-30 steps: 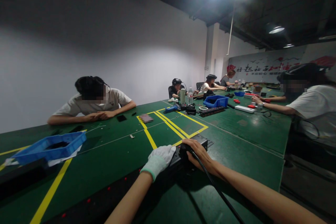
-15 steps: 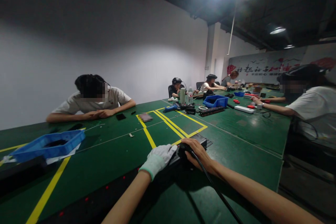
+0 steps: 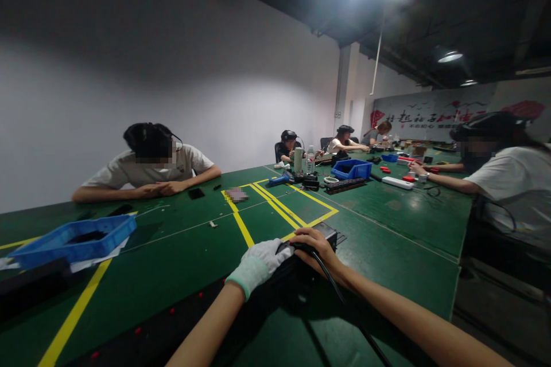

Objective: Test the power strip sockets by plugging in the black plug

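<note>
A long black bar with red dots (image 3: pixel 172 311), which looks like a power strip, runs slantwise across the table before me. My left hand (image 3: pixel 260 264), in a white glove with a green cuff, is closed over its top near the far end. Bare, my right hand (image 3: pixel 316 249) curls around the end of a thick black cable (image 3: pixel 338 292) against the same end of the bar. Fingers mostly hide the cable's end piece. From there the cable hangs down toward the lower edge of the view. Both hands are almost touching.
A blue tray (image 3: pixel 77 246) lies at left on the green table (image 3: pixel 387 241), marked with yellow tape (image 3: pixel 245 229). Farther off are a blue bin (image 3: pixel 350 169), a bottle (image 3: pixel 310 160) and a white power strip (image 3: pixel 396 183). Several people sit around, one opposite (image 3: pixel 189 163).
My right hand has shifted slightly left and lower over the cable end, its fingers flatter. My left fingers have drawn in beside it. The view has turned slightly.
</note>
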{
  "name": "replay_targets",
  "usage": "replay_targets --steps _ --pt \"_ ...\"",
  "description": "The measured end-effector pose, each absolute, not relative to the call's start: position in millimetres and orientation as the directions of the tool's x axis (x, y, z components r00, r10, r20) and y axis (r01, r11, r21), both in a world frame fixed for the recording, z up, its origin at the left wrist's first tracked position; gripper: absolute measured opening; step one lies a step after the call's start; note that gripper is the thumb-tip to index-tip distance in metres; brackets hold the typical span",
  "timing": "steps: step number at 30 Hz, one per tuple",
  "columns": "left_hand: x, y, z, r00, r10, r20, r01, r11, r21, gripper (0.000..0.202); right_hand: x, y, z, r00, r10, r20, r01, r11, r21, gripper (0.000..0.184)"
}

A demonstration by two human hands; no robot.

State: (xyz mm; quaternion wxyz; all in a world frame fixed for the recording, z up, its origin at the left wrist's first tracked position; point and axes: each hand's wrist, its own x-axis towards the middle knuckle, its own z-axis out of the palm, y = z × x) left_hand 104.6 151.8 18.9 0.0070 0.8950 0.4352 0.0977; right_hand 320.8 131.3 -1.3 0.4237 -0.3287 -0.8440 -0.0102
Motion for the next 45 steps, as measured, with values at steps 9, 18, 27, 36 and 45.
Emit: replay_targets --steps 9,18,27,36,45 --pt "103.7 149.1 20.5 0.632 0.753 0.184 0.749 -0.654 0.102 0.046 318.4 132.8 -6.1 -0.385 0.547 0.744 0.580 0.770 -0.266 0.020" --pt "103.3 148.9 20.8 0.649 0.739 0.180 0.740 -0.668 0.078 0.043 313.7 130.7 -2.3 -0.364 0.542 0.757 0.592 0.762 -0.261 0.009" --pt "103.2 149.4 20.5 0.635 0.752 0.176 0.754 -0.653 0.072 0.043 307.9 128.8 0.8 -0.333 0.533 0.778 0.612 0.750 -0.252 0.011" --pt "103.5 149.8 19.6 0.650 0.741 0.165 0.747 -0.664 0.037 0.042 305.7 129.6 1.3 -0.316 0.523 0.792 0.625 0.743 -0.241 0.013" --pt "100.9 148.6 21.4 0.677 0.720 0.149 0.728 -0.685 0.003 0.038 305.3 127.9 2.0 -0.316 0.522 0.792 0.623 0.744 -0.242 0.013"
